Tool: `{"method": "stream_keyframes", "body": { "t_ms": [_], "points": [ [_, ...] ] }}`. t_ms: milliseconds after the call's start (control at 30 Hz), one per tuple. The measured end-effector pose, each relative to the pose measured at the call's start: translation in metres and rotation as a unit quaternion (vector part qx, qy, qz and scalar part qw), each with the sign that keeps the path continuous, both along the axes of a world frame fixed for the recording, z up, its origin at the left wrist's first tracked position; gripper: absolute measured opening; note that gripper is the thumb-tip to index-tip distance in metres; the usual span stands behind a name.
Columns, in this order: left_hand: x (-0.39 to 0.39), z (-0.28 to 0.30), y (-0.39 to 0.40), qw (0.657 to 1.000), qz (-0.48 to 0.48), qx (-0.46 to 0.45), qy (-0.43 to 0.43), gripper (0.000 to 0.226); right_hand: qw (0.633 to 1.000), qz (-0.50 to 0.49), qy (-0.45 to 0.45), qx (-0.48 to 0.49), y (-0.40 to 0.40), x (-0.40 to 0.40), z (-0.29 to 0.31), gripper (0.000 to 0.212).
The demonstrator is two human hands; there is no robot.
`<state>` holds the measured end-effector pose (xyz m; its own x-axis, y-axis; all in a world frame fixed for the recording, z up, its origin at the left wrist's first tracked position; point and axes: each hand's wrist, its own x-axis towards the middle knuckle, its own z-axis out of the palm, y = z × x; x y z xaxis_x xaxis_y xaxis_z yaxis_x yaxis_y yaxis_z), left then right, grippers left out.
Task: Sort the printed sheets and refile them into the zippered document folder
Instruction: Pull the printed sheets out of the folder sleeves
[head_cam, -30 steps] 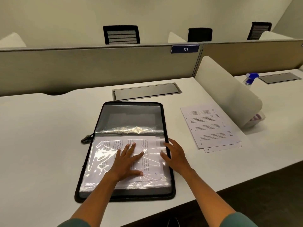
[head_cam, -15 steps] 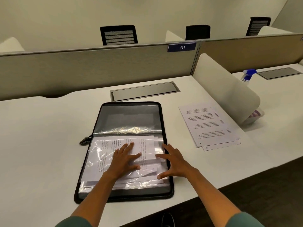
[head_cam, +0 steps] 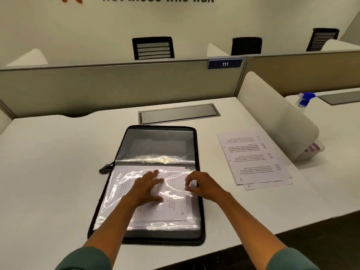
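Zippered document folder lies open flat on white tabletop, centre, near the front edge, hinge running left-right; black zipper border all round, zipper pull sticking out at the left by the hinge. Far half shows an empty grey clear pocket. Near half holds a stack of glossy plastic sleeves with printed sheets inside, top sheet numbered 4 at its lower right corner, text sideways/blurred, not readable

Left hand lies flat on the top sleeve, fingers straight and spread slightly, pressing down, gripping nothing. Right hand at the right edge of the sleeve stack, fingers curled, thumb and fingertips pinching the sleeve edge just inside the zipper border. Both forearms in from the bottom, green sleeves at frame edge

Loose printed sheets on tabletop right of the folder, apart from it, text upside down; top page marked 1, page marked 5 peeking out beneath. White curved divider right of them, spray bottle with blue head behind it. Metal cable hatch set in tabletop beyond the folder. Beige partition with blue tag 111; black chairs behind it
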<state>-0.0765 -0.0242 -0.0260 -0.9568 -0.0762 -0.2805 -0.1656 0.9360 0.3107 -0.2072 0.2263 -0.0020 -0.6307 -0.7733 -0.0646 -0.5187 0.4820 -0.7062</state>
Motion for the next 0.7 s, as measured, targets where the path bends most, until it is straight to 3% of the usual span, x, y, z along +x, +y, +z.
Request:
{"method": "stream_keyframes", "body": {
  "t_ms": [133,233,400,533,700],
  "points": [
    [0.002,-0.009,0.004,0.999,-0.020,-0.022,-0.035,0.135,0.975,0.140,0.019,0.172,0.002,0.013,-0.013,0.096],
    [0.007,-0.012,0.009,0.997,-0.049,-0.033,-0.053,0.141,0.960,0.179,0.093,0.192,0.009,0.022,-0.034,0.107],
    [0.007,-0.018,0.009,0.996,-0.052,-0.042,-0.057,0.135,0.963,0.170,0.121,0.168,0.010,0.022,-0.043,0.094],
    [0.005,-0.015,0.011,0.998,-0.019,-0.042,-0.030,0.119,0.981,0.107,0.108,0.119,0.007,0.019,-0.038,0.067],
    [-0.001,-0.001,0.011,0.999,0.021,0.003,0.049,0.066,0.998,-0.012,0.052,0.018,0.000,0.008,-0.019,0.022]
  ]
}}
